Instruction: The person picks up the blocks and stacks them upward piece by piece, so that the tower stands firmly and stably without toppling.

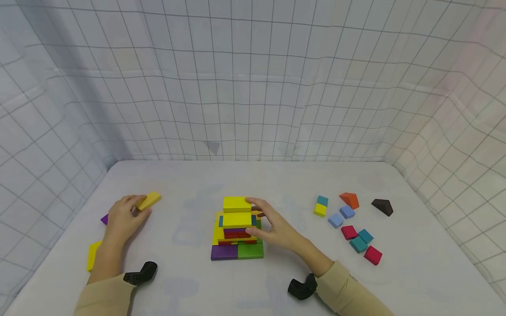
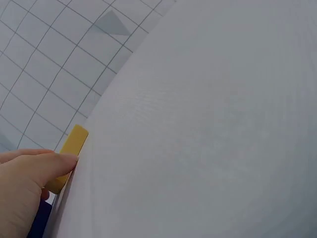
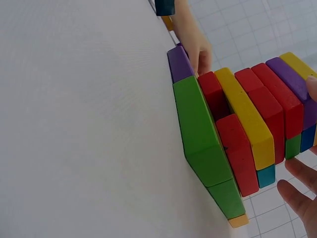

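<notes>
On the left side of the table my left hand [image 1: 124, 219] pinches a yellow block [image 1: 150, 200] between thumb and fingers; the left wrist view shows the block [image 2: 74, 141] tilted, with the thumb on its near face. A layered tower of coloured blocks [image 3: 265, 114] stands at the middle of the table. Its base has a purple block [image 1: 224, 252] and a green block [image 1: 250, 251] in front, and a yellow block [image 1: 237, 204] shows highest in the head view. Around the tower's right side my right hand [image 1: 278, 228] spreads its fingers, the thumb close by the upper layers.
Under and beside the left forearm lie a yellow block [image 1: 92, 254] and a purple block [image 1: 104, 219]. Small cubes in teal, yellow, blue and red are scattered at the right, with an orange block [image 1: 349, 199] and a black block [image 1: 383, 206]. Grid-patterned cloth walls surround the table.
</notes>
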The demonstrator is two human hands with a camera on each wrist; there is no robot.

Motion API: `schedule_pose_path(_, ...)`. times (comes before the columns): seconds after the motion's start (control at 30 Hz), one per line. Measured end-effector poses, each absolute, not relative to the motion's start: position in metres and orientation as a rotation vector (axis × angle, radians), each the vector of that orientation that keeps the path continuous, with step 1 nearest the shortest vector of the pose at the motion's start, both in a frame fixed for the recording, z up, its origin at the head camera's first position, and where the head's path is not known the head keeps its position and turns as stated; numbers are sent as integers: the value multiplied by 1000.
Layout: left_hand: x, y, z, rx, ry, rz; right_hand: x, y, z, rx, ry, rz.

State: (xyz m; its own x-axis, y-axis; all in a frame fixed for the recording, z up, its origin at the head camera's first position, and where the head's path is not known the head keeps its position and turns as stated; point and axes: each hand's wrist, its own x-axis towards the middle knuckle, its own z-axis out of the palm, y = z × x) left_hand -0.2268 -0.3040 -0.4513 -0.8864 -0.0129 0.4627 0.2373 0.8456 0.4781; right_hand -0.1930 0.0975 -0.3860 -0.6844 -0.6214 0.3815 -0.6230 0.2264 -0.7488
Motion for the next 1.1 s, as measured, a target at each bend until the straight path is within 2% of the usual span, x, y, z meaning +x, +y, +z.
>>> schedule_pose_path(0.27,-226,-295,-450,-225,-2516,-820,-193,97,-386,1247,-2467,1495)
schedule_pose_path(0.53,-224,-235,-427,-556,-2171,-1090,-193,97,-387,1225,-2492,1503)
schedule_pose_path(0.8,-200,-182,-404,-893,-2115,-1344,-192,97,-388,1248,-2460,1501)
schedule_pose_path(1.1,-183,-157,-392,-1074,-2236,-1115,-191,97,-385,1213,-2499,1497)
